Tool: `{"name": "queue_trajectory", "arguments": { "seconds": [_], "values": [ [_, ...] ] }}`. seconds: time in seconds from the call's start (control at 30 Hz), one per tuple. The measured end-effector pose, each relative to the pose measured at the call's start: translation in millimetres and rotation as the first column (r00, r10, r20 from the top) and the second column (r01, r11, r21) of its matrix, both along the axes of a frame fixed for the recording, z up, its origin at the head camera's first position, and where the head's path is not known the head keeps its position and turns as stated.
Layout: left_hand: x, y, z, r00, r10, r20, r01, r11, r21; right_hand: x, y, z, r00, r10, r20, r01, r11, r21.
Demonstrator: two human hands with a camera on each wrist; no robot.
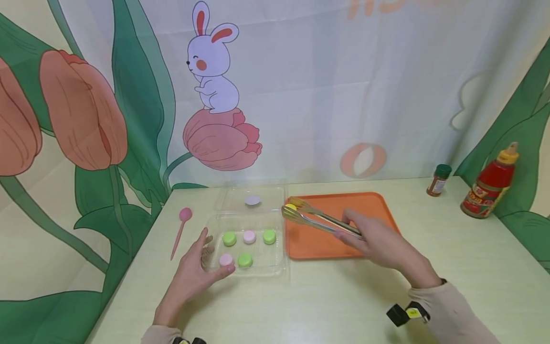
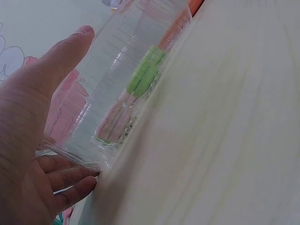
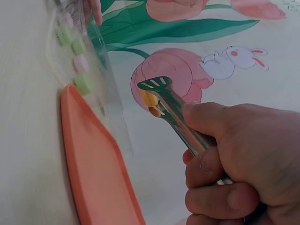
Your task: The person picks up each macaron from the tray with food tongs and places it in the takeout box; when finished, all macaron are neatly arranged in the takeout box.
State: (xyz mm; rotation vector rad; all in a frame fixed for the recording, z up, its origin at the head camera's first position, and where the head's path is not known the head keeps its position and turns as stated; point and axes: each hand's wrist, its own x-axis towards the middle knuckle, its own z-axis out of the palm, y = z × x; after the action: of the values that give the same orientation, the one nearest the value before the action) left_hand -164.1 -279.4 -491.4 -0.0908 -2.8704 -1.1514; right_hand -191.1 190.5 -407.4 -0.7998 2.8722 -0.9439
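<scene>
My right hand grips metal tongs, also seen in the right wrist view. Between the tong tips is a yellow macaron, raised over the left side of the orange tray. My left hand holds the left side of a clear plastic box, thumb at the front and fingers behind the corner. Inside the box sit green macarons and pink macarons in two rows. Its clear lid lies folded back behind it, with a pale round sticker.
A pink spoon-like stick lies left of the box. At the back right stand a small green-capped jar and a red sauce bottle. A printed curtain hangs right behind the table.
</scene>
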Motion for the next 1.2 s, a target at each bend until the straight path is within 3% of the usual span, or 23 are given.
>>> {"name": "queue_trajectory", "arguments": {
  "seconds": [0.3, 0.6, 0.93, 1.2],
  "values": [
    [-1.1, -1.9, -3.2, 0.999, -0.006, -0.032, 0.006, 1.0, 0.011, 0.6, -22.5, 11.2, 0.99, 0.13, 0.05, -0.132, 0.991, 0.028],
    [-1.8, -2.0, -4.4, 1.0, 0.0, -0.017, 0.001, 1.0, 0.007, -6.0, -39.7, 16.6, 0.965, 0.255, 0.064, -0.261, 0.959, 0.114],
    [-4.3, -1.5, -6.0, 1.0, -0.001, -0.018, 0.001, 1.0, 0.005, -9.1, -52.6, 21.8, 0.944, 0.304, 0.128, -0.321, 0.935, 0.149],
    [-3.2, -2.0, -5.0, 1.0, 0.002, 0.001, -0.002, 1.0, 0.004, -10.3, -72.6, 45.1, 0.939, 0.306, 0.159, -0.338, 0.908, 0.248]
  ]
}}
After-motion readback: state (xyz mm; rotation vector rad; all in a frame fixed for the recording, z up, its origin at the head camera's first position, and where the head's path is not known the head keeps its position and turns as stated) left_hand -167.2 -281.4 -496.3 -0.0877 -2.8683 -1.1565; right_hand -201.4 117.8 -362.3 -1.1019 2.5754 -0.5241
